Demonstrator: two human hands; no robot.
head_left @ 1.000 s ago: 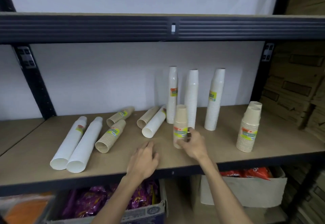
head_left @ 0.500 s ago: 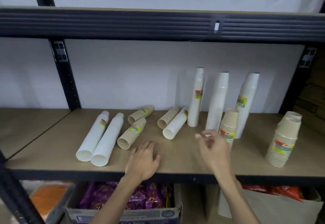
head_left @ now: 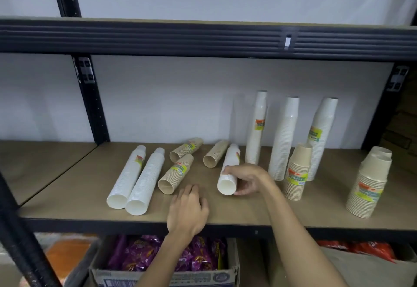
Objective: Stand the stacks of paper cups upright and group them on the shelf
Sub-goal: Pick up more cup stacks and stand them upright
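My right hand (head_left: 246,179) grips a short white cup stack (head_left: 229,169) lying on the wooden shelf (head_left: 248,210), near its open end. My left hand (head_left: 188,210) rests flat on the shelf's front edge, holding nothing. Two long white stacks (head_left: 137,178) lie side by side at the left. Three brown stacks lie near them: one in front (head_left: 176,174), one behind (head_left: 186,149), one beside the gripped stack (head_left: 215,153). Three tall white stacks (head_left: 284,138) stand upright at the back right. A brown stack (head_left: 296,171) stands before them, two more brown stacks (head_left: 367,183) at far right.
A black upper shelf beam (head_left: 203,41) runs overhead and black uprights (head_left: 90,97) stand at left and right. Below the shelf sits a cardboard box (head_left: 167,280) of purple packets and another box with red packets (head_left: 361,250).
My right hand let go of the upright brown stack, moved left and took hold of the lying short white stack. My left hand stayed on the shelf. The view shifted left.
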